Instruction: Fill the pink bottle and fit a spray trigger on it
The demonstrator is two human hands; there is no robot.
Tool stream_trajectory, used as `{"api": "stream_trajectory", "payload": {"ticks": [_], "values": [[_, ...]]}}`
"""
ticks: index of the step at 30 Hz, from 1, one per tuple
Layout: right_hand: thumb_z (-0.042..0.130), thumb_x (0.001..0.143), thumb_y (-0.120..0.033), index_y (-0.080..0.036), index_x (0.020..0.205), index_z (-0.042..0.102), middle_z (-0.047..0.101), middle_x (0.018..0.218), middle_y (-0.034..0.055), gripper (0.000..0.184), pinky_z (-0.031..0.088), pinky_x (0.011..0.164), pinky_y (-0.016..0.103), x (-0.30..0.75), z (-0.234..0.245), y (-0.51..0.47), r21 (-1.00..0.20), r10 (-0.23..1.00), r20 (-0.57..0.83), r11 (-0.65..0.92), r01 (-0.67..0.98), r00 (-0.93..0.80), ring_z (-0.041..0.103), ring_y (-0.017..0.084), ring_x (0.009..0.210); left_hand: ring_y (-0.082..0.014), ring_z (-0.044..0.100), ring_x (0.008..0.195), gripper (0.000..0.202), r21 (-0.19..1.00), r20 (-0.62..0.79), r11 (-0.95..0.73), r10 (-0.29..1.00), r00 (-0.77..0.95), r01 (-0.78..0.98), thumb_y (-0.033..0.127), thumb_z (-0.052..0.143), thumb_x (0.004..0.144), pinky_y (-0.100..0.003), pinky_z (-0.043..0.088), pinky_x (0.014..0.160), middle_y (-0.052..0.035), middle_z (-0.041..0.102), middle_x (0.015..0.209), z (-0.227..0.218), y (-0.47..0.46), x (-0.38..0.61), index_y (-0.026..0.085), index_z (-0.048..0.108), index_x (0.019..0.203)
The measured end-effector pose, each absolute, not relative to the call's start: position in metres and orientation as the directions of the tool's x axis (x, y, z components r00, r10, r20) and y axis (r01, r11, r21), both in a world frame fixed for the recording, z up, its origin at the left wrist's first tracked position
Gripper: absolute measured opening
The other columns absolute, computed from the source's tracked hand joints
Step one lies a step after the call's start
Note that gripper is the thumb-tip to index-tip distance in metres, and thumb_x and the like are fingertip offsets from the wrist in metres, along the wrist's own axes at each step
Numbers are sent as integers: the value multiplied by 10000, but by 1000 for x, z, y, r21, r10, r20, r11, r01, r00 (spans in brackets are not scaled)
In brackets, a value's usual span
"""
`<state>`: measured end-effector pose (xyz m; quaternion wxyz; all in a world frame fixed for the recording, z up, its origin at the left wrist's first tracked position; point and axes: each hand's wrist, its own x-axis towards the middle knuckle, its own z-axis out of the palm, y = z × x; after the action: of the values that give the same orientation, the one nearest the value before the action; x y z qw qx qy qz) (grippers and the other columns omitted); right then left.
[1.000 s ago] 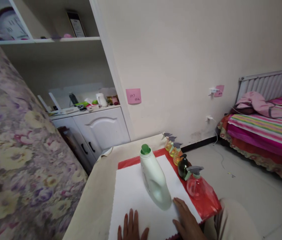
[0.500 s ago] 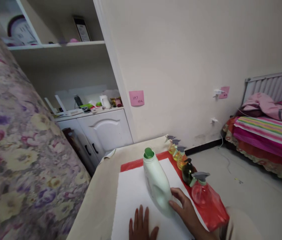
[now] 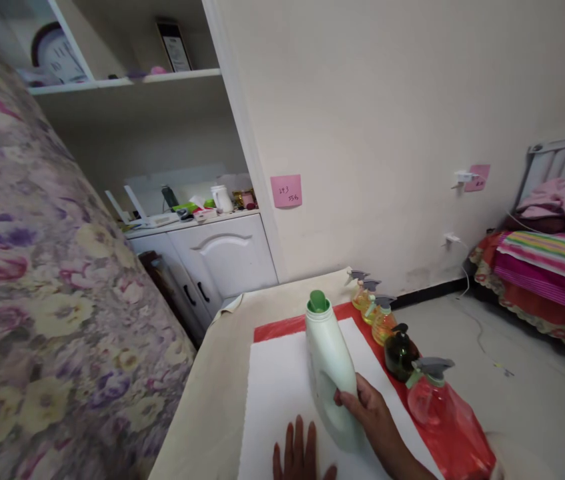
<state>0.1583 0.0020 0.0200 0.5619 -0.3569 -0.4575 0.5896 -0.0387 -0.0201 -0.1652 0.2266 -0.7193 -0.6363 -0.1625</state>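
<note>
A pale green detergent bottle (image 3: 329, 353) with a darker green pouring spout (image 3: 318, 301) and no cap on it stands on a white sheet (image 3: 272, 393). My right hand (image 3: 366, 408) is closed around the bottle's handle, its fingers passing through the grip hole. My left hand (image 3: 299, 453) lies flat on the sheet with fingers spread, a little left of the bottle's base and apart from it. The lower part of that hand is cut off by the frame's edge.
Along the table's right edge, on red plastic (image 3: 462, 440), stand a pink spray bottle (image 3: 432, 400), a dark green pump bottle (image 3: 401, 353) and several yellowish spray bottles (image 3: 383, 323). A floral curtain (image 3: 62, 300) hangs at left; a bed (image 3: 552, 280) stands at right.
My right hand has gone from touching the bottle's side to gripping its handle. The view has shifted slightly left, so the scene appears farther right. My left hand stays flat on the sheet.
</note>
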Motion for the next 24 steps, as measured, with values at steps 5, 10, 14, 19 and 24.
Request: {"api": "stream_trajectory", "payload": {"ticks": [5, 10, 14, 19, 24], "values": [[677, 777, -439, -190, 893, 621, 640, 780, -7, 280, 444, 646, 249, 146, 10, -3, -935, 993, 67, 27, -353, -100, 560, 173, 733, -314, 506, 1251, 578, -142, 518, -186, 823, 233, 972, 463, 528, 798, -515, 361, 987, -67, 538, 1404, -165, -24, -48, 301, 509, 1353], [639, 798, -471, -191, 908, 623, 668, 821, 8, 301, 487, 710, 282, 146, -4, -1, -969, 987, 98, 65, -240, -127, 601, 208, 809, -324, 472, 1273, 571, -125, 551, -153, 811, 197, 980, 441, 513, 806, -534, 295, 1028, -74, 533, 1412, -166, -25, -45, 284, 509, 1355], [583, 843, -447, -195, 1036, 602, 673, 961, 38, 318, 503, 829, 326, 154, -21, -6, -987, 980, 153, 145, -70, -130, 619, 238, 936, -300, 500, 1240, 577, -181, 589, -199, 762, 268, 963, 466, 508, 806, -484, 286, 1015, -67, 574, 1375, -162, -27, -47, 276, 511, 1351], [573, 853, -338, -233, 1242, 521, 573, 1263, 86, 406, 429, 1048, 363, 178, -76, -25, -904, 941, 337, 328, 276, -13, 524, 241, 1208, -299, 510, 1216, 607, -228, 621, -188, 728, 291, 955, 524, 509, 802, -462, 287, 998, -92, 612, 1330, -158, -41, -58, 219, 539, 1326], [578, 846, -304, -247, 1188, 602, 643, 1211, 85, 348, 502, 1001, 318, 204, -120, -41, -787, 898, 435, 416, 455, -68, 604, 232, 1150, -305, 480, 1256, 611, -212, 575, -156, 778, 252, 965, 505, 527, 801, -489, 296, 1018, -89, 566, 1381, -157, -57, -61, 213, 528, 1337]]}}
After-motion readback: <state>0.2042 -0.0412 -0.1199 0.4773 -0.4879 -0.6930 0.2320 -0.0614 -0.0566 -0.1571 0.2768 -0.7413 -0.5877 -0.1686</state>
